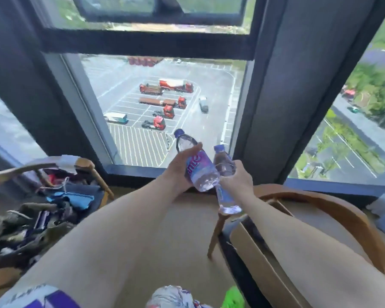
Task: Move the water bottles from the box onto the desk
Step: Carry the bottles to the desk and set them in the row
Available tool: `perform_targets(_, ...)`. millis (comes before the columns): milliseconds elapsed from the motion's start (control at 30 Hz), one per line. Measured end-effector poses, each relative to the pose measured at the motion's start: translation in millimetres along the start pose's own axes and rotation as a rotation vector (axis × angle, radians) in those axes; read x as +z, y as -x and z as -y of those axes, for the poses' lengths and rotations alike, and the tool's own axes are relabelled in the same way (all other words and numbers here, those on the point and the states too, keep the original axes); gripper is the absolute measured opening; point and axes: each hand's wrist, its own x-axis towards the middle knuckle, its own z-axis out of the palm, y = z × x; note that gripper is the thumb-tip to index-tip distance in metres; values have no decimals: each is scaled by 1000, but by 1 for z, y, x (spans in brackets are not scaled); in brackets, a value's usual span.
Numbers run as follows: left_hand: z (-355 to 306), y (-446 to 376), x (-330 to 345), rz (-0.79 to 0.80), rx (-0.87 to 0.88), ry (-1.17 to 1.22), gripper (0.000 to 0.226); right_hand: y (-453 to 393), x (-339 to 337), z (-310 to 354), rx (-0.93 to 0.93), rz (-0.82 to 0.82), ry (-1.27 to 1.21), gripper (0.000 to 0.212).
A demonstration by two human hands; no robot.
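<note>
Far left, a wooden chair (pixel 91 172) piled with clothes (pixel 42 210) can be seen, nothing to do with the job. Moving toward the middle, one water bottle (pixel 196 167) is gripped by the left hand (pixel 180 168), fingers wrapped round its purple label, cap tilted up and to the left. Right beside it, touching or nearly so, a second bottle (pixel 225 181) is held round its upper half by the right hand (pixel 236 176), base pointing down. Both are carried in mid-air in front of the big window (pixel 165 107). Lower right, a cardboard box (pixel 260 256) is seen on a round-backed chair (pixel 333 210), most of it hidden by the arm, so what's left inside can't be told. No surface for the bottles is in view at all, so nothing can be counted as delivered yet: probably two bottles lifted out, setting down not yet done, any others unknown.
</note>
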Motion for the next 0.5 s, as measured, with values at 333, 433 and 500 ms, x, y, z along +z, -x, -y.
perform_targets(333,-115,241,-205,-592,477,-228,24,117,211,191,-261,475,-258,65)
perform_targets(433,-123,305,-256,-839,566,-154,24,168,270,241,-364,645,-273,62)
perform_targets(500,-124,347,-287,-973,596,-98,34,205,305,275,-444,748,-265,61)
